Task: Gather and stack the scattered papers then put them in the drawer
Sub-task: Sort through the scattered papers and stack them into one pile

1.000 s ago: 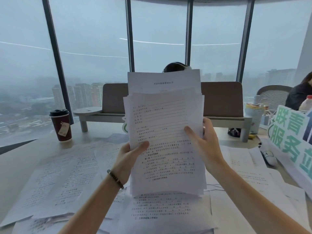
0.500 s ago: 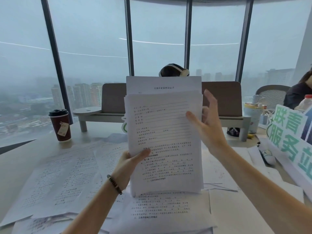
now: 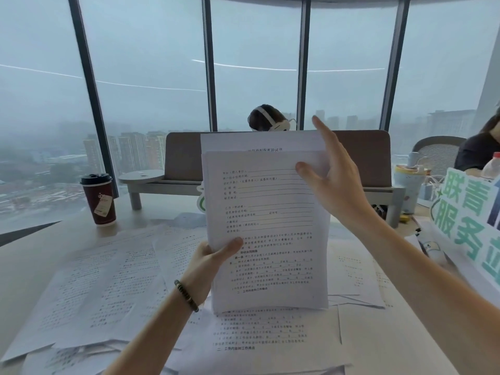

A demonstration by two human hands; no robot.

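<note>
The left hand (image 3: 209, 262) grips a stack of papers (image 3: 266, 228) at its lower left edge, thumb curled over the front sheet and the fingers hidden behind, holding the stack upright so its bottom edge meets the loose sheets (image 3: 102, 288) lying below. A dark beaded bracelet (image 3: 186, 295) circles that wrist. The right hand (image 3: 334, 182) is at the stack's upper right corner, spread wide with straight fingers: the thumb tip lies on the front page, the forefinger points up past the top edge, and the palm sits along the right side of the sheets without closing on them. One sheet at the back stands a little higher than the rest, its heading showing above the front page. More printed pages are scattered flat over the bench (image 3: 32, 255), overlapping each other to the left, under the stack and to the right. A dark red coffee cup (image 3: 98, 200) with a black lid and a paper tag stands on the bench to the far left, well apart from the hands. Behind the stack runs a low grey shelf with a brown divider panel (image 3: 359, 158), and the top of someone's head wearing a white headset (image 3: 270, 121) shows above it. At the right edge a white sign with green characters (image 3: 465, 215) leans near a pale blue tumbler (image 3: 410, 189).
</note>
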